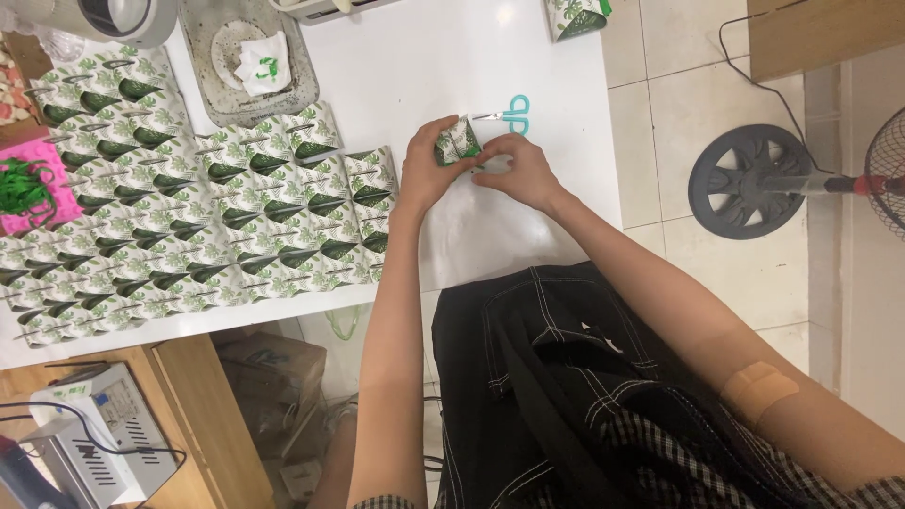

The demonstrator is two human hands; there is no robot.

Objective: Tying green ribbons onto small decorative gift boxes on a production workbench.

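Note:
My left hand (426, 172) and my right hand (517, 170) meet over the white table (471, 57). Together they grip a small box wrapped in green leaf-print paper (459, 139), the left hand cupping its left side, the right hand's fingers pressing its lower right edge. A pair of scissors with light blue handles (510, 115) lies on the table just behind the box, touching neither hand.
Several rows of leaf-print wrapped boxes (189, 221) cover the table's left half. A grey tray with white paper (247, 58) stands behind them, another wrapped box (575, 17) at the far edge. A pink item (33, 184) sits at left. A fan base (745, 179) stands on the tiled floor.

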